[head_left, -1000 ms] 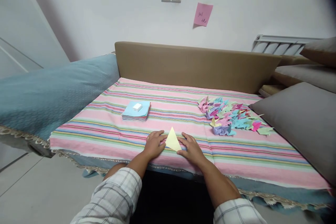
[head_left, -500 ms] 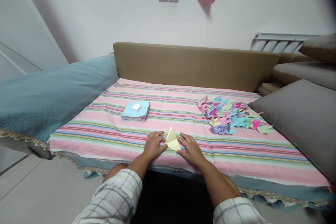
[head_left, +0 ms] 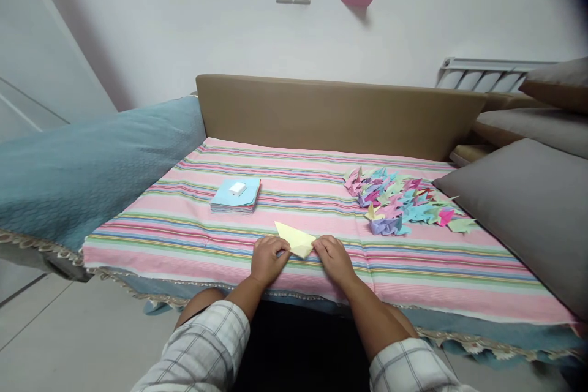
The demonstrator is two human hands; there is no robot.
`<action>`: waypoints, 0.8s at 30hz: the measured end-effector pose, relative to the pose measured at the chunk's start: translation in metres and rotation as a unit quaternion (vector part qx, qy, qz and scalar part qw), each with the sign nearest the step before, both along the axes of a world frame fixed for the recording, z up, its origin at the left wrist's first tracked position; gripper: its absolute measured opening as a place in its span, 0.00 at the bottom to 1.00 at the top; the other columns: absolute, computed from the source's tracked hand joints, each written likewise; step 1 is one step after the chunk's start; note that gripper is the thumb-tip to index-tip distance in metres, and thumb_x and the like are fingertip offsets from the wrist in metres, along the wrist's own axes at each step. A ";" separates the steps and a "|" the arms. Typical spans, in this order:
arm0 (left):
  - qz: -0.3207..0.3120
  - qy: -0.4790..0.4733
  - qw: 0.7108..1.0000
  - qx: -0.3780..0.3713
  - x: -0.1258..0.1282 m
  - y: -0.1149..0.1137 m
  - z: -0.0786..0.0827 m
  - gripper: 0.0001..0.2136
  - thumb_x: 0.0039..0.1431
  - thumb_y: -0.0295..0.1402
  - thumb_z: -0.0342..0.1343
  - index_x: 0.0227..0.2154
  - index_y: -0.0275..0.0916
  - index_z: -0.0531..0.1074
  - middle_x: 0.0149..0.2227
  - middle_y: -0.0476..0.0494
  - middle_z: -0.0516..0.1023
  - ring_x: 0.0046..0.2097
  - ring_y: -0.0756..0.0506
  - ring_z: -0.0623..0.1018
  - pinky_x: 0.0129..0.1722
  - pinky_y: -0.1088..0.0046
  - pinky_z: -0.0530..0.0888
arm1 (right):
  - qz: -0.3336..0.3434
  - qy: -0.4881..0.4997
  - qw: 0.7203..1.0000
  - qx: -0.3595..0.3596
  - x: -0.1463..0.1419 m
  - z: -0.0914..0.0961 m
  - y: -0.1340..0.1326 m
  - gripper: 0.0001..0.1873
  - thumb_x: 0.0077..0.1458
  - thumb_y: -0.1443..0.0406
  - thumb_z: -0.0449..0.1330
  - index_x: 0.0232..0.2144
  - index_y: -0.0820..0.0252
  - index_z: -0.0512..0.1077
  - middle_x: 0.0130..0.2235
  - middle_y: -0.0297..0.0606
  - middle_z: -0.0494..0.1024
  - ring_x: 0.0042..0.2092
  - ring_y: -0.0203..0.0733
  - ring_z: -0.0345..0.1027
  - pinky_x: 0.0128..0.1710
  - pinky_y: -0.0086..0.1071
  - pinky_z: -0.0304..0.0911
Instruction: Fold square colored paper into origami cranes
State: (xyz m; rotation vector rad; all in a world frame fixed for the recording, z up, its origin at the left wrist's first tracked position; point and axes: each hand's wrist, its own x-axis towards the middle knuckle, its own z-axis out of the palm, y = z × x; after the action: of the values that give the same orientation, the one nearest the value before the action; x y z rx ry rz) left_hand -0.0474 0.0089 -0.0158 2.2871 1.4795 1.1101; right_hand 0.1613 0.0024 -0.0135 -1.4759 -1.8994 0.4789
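Note:
A pale yellow paper triangle (head_left: 295,238) lies on the striped pink cloth (head_left: 193,226) near its front edge. My left hand (head_left: 267,260) pinches the paper's lower left side with curled fingers. My right hand (head_left: 334,258) grips its right corner, fingers closed on it. The paper's long point sticks out to the upper left, lifted a little off the cloth.
A stack of light blue paper squares (head_left: 236,196) with a small white block (head_left: 237,188) on top sits further back on the left. A heap of several coloured folded paper figures (head_left: 397,201) lies at the right. Grey cushions (head_left: 528,208) flank the right side, and a blue-covered armrest (head_left: 87,165) the left.
The yellow triangle has turned from standing point-up to lying with its point toward the upper left. Both hands closed in on it. The camera tilted slightly.

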 end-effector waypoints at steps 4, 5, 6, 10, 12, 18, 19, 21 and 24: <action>-0.030 0.047 0.998 0.008 -0.001 -0.004 0.002 0.08 0.48 0.26 0.54 0.28 0.45 0.76 0.36 0.52 0.80 0.41 0.45 0.74 0.46 0.62 0.62 | -0.021 -0.004 0.999 -0.035 -0.006 0.006 0.007 0.27 0.62 0.56 0.40 0.26 0.57 0.75 0.33 0.39 0.75 0.42 0.43 0.65 0.47 0.37 0.55; -0.037 0.052 0.998 0.013 -0.001 -0.004 0.002 0.10 0.47 0.24 0.53 0.28 0.46 0.76 0.37 0.52 0.80 0.41 0.45 0.74 0.47 0.62 0.62 | -0.039 -0.004 0.999 -0.036 -0.006 0.005 0.009 0.24 0.61 0.56 0.42 0.29 0.58 0.75 0.35 0.40 0.75 0.43 0.43 0.65 0.47 0.37 0.55; -0.043 0.055 0.997 0.016 -0.002 -0.004 0.002 0.11 0.47 0.24 0.52 0.28 0.46 0.76 0.37 0.52 0.80 0.41 0.45 0.74 0.47 0.62 0.62 | -0.059 -0.005 0.998 -0.035 -0.007 0.004 0.010 0.20 0.60 0.57 0.46 0.33 0.58 0.75 0.38 0.41 0.74 0.45 0.44 0.64 0.48 0.37 0.55; -0.054 0.057 0.997 0.023 -0.003 -0.004 0.001 0.11 0.47 0.24 0.52 0.28 0.45 0.76 0.37 0.51 0.80 0.40 0.45 0.74 0.47 0.61 0.63 | -0.101 -0.004 0.994 -0.043 -0.006 -0.001 0.015 0.14 0.52 0.60 0.54 0.38 0.57 0.75 0.45 0.42 0.72 0.50 0.47 0.60 0.50 0.38 0.54; -0.053 0.051 0.997 0.024 -0.003 -0.004 0.001 0.10 0.49 0.25 0.52 0.29 0.45 0.76 0.37 0.50 0.80 0.40 0.45 0.74 0.47 0.61 0.63 | -0.083 0.024 0.995 -0.053 -0.007 0.000 0.016 0.11 0.50 0.62 0.54 0.31 0.56 0.75 0.42 0.40 0.73 0.48 0.45 0.62 0.48 0.37 0.55; -0.028 0.044 0.999 0.002 -0.002 -0.006 0.002 0.09 0.57 0.34 0.52 0.38 0.46 0.74 0.37 0.49 0.79 0.41 0.45 0.74 0.49 0.61 0.61 | -0.035 0.183 0.974 -0.125 -0.011 0.000 0.017 0.11 0.48 0.59 0.55 0.33 0.56 0.70 0.25 0.30 0.72 0.27 0.37 0.64 0.29 0.30 0.59; -0.020 0.041 0.999 -0.001 -0.002 -0.006 0.002 0.11 0.57 0.34 0.52 0.42 0.45 0.73 0.36 0.48 0.79 0.42 0.45 0.74 0.50 0.61 0.61 | -0.036 0.202 0.971 -0.124 -0.012 -0.001 0.017 0.13 0.46 0.58 0.56 0.34 0.57 0.70 0.25 0.29 0.72 0.26 0.36 0.64 0.28 0.29 0.58; -0.013 0.037 0.999 -0.009 -0.001 -0.006 0.003 0.16 0.57 0.34 0.52 0.49 0.45 0.69 0.35 0.48 0.78 0.42 0.45 0.73 0.51 0.61 0.60 | -0.038 0.226 0.966 -0.117 -0.014 -0.005 0.016 0.14 0.44 0.57 0.59 0.34 0.57 0.69 0.24 0.29 0.72 0.25 0.36 0.63 0.27 0.28 0.58; -0.030 0.058 0.998 -0.020 0.002 -0.006 0.007 0.20 0.57 0.34 0.52 0.54 0.46 0.64 0.34 0.49 0.77 0.42 0.44 0.72 0.52 0.60 0.57 | -0.040 0.236 0.965 -0.110 -0.014 -0.008 0.015 0.16 0.43 0.55 0.61 0.33 0.57 0.69 0.24 0.29 0.71 0.24 0.35 0.63 0.26 0.28 0.58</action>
State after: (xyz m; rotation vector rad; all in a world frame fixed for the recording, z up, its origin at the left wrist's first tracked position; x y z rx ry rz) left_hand -0.0453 0.0027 -0.0085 2.3875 1.4480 0.9388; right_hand 0.1468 0.0173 -0.0212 -1.4114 -1.4407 0.9371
